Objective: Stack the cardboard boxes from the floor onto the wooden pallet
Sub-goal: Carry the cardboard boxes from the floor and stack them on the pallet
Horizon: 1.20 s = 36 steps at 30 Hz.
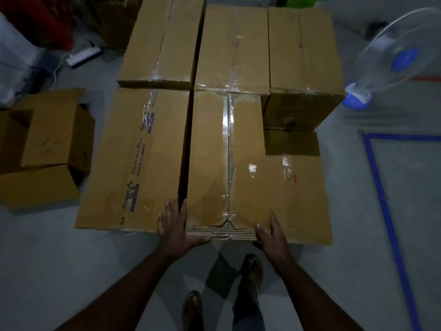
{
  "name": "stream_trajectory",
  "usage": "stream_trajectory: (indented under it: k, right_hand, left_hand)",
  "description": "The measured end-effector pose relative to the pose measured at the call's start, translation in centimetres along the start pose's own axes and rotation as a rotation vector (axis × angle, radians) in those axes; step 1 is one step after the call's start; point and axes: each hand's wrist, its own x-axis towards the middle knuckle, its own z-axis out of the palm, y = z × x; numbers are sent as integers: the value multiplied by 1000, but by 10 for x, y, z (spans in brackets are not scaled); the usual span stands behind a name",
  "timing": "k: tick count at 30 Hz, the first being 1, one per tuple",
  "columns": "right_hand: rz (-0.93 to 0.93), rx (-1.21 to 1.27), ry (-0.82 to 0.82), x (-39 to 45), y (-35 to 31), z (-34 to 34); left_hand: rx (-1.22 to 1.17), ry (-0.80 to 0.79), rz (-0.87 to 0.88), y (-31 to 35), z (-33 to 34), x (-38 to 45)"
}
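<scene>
Several taped cardboard boxes stand packed together in front of me, and the pallet is hidden beneath them. I hold the near middle box (210, 158) at its two front corners. My left hand (175, 225) presses its left front corner, fingers straight along the gap beside the left box (133, 158) and thumb stretched across the near face. My right hand (269, 232) grips the right front corner, thumb on the top edge and fingers round the side, above a lower box (298, 199).
More sealed boxes (303, 51) fill the far rows. An open empty box (52, 139) lies on the floor at left. A standing fan (401, 58) is at right, near blue floor tape (381, 187). My feet (250, 271) are just behind the stack.
</scene>
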Motion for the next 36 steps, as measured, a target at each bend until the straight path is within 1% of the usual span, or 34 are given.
stream_trajectory:
  k: [4, 6, 8, 13, 16, 22, 25, 29, 36]
  right_hand:
    - [7, -17, 27, -4, 2, 9]
    - [12, -31, 36, -8, -2, 17]
    - [8, -37, 50, -10, -3, 21]
    - [2, -49, 77, -9, 0, 21]
    - [-1, -38, 96, -10, -1, 24]
    - [-5, -14, 113, -8, -2, 29]
    - [-29, -70, 115, -12, 0, 28]
    - [-53, -88, 115, -12, 2, 24]
    - [-32, -65, 144, -22, 3, 27]
  left_hand:
    - [139, -139, 109, -17, -18, 0]
    - [180, -122, 132, -23, -26, 2]
    - [165, -88, 143, -23, -28, 3]
    - [112, -78, 163, -26, -27, 4]
    - [120, -65, 170, -26, -28, 3]
    - [231, -36, 150, -21, -26, 3]
    - [291, -17, 174, -22, -30, 2]
    - [303, -22, 171, -21, -32, 1]
    - [298, -43, 167, -24, -33, 2]
